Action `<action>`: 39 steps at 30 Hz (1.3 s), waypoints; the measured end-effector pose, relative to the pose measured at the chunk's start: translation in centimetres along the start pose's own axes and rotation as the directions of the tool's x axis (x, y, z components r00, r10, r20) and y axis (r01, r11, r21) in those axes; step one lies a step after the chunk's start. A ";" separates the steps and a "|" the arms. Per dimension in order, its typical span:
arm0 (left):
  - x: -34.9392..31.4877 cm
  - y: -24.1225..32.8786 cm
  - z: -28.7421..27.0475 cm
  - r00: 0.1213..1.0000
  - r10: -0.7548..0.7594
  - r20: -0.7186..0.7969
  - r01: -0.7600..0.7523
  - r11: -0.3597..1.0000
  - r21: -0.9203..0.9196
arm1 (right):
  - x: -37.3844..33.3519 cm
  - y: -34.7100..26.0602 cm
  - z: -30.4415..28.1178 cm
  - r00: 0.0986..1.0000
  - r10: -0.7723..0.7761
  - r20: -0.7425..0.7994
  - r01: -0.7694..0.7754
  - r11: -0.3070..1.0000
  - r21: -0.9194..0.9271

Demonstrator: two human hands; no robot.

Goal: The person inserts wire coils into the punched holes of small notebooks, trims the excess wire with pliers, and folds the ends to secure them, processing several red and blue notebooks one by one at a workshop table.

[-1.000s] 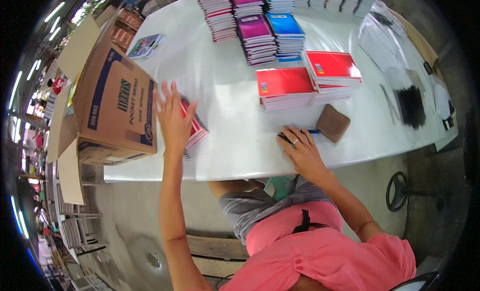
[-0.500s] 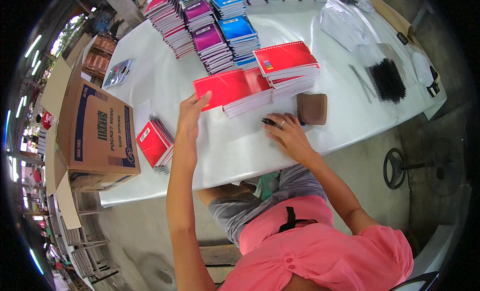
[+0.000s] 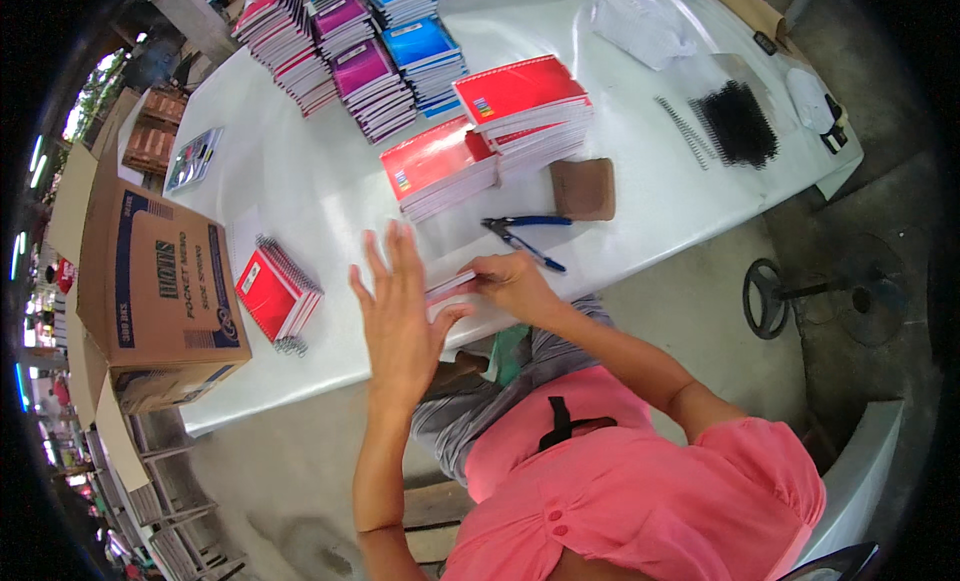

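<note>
Near the table's front edge, my right hand (image 3: 512, 284) pinches the end of a thin notebook (image 3: 450, 287), which is seen almost edge-on. My left hand (image 3: 398, 306) is raised against the notebook's other end with its fingers spread; whether its palm touches the notebook is hidden. Just beyond lie blue-handled pliers (image 3: 522, 237), spread apart and untouched, beside a brown block-like pad (image 3: 584, 189). Ahead of my hands stand a lower stack of red-covered notebooks (image 3: 437, 164) and a taller one (image 3: 524, 89), both without coils in their punched edges.
Coil-bound red notebooks (image 3: 272, 291) lie to the left, beside an open cardboard box (image 3: 168, 281). Purple (image 3: 362, 69) and blue notebooks (image 3: 420, 43) are piled at the back. A heap of black spiral coils (image 3: 735, 126) lies right, near a white plastic bag (image 3: 642, 26).
A red notebook has come off the lower stack toward me, and my right hand now grips it, the pliers left on the table. My left hand has opened. The view has shifted.
</note>
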State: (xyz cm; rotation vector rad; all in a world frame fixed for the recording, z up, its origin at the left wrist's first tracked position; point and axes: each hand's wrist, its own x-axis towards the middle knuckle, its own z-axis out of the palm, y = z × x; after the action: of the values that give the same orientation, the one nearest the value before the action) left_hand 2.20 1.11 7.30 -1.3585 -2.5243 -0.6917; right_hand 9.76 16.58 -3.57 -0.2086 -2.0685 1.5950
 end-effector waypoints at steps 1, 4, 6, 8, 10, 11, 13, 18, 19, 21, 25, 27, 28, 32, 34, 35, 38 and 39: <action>0.2 0.7 0.6 0.989 0.048 0.143 -0.059 0.996 0.070 | -0.2 0.1 -0.3 1.000 -0.003 -0.006 0.003 1.000 -0.014; -0.4 -1.5 3.1 0.979 0.100 0.177 -0.132 0.975 0.178 | 0.6 -2.3 -2.9 0.992 -0.029 0.122 0.031 0.999 -0.012; -0.4 -1.8 2.7 0.981 0.108 0.162 -0.134 0.978 0.158 | 2.9 -2.8 -9.9 0.996 -0.073 0.049 0.079 0.989 -0.125; 0.0 -0.8 1.6 0.947 -0.050 0.316 0.062 0.998 -0.027 | 6.0 -1.7 -18.2 0.905 -0.165 -0.393 0.035 0.948 -0.317; 0.6 0.2 0.3 0.931 -0.035 0.364 0.050 0.998 -0.033 | 9.0 1.4 -26.7 0.725 -0.372 -0.579 -0.159 0.728 -0.667; 1.0 0.7 0.2 0.915 -0.028 0.403 0.049 0.998 -0.043 | 9.1 4.1 -31.0 0.685 -0.503 -0.527 -0.280 0.485 -0.828; 0.5 -0.4 1.1 0.931 -0.006 0.364 0.017 1.000 -0.026 | 9.9 7.1 -33.5 0.692 -0.497 -0.524 -0.420 0.314 -0.852; 0.4 -0.2 0.5 0.916 -0.079 0.394 0.082 0.997 0.009 | 10.7 8.5 -34.1 0.832 -0.200 -0.518 -0.472 0.239 -0.849; 0.5 -0.1 0.4 0.907 -0.078 0.415 0.079 0.997 0.014 | 10.9 8.2 -34.2 0.834 -0.195 -0.516 -0.469 0.242 -0.849; 0.6 0.1 0.4 0.898 -0.062 0.436 0.064 0.998 0.011 | 10.9 7.4 -35.8 0.887 -0.145 -0.439 -0.382 0.306 -0.872; 0.6 -0.4 1.3 0.936 -0.023 0.351 0.042 0.998 -0.048 | 10.7 5.1 -36.3 0.895 -0.357 -0.267 -0.185 0.246 -0.951; 0.0 -1.1 0.8 0.942 -0.065 0.329 0.072 0.997 -0.011 | 11.7 2.2 -31.8 0.845 -0.406 -0.347 -0.241 0.291 -0.926; 0.0 -1.0 0.9 0.938 -0.097 0.334 0.102 0.995 0.002 | 11.6 0.0 -29.7 0.855 -0.398 -0.332 -0.219 0.304 -0.927; 0.2 -1.3 2.2 0.957 -0.053 0.287 0.041 0.998 0.048 | 6.7 -4.9 -19.5 0.864 -0.499 -0.064 0.308 0.625 -0.717; 0.2 -1.7 2.5 0.958 -0.026 0.285 0.017 0.999 0.032 | 4.1 -6.5 -12.4 0.883 -0.452 0.130 0.446 0.716 -0.537; 0.2 -1.8 2.2 0.961 0.021 0.276 -0.023 1.000 0.002 | 2.9 -7.8 -9.2 0.963 -0.244 0.114 0.268 0.904 -0.334; 0.6 -1.1 1.4 0.952 -0.014 0.306 0.025 0.999 -0.033 | 2.6 -6.0 -5.9 0.968 -0.187 0.168 0.216 0.961 -0.175; 0.5 -1.2 1.5 0.952 -0.023 0.304 0.034 0.999 -0.031 | 2.7 -5.8 -5.5 0.973 -0.127 0.192 0.155 0.979 -0.136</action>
State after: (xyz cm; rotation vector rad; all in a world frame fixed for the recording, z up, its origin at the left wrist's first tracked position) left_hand 1.00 1.63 5.81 -1.5504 -2.7828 -0.5728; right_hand 11.16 20.68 3.63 0.0347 -2.2907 1.4199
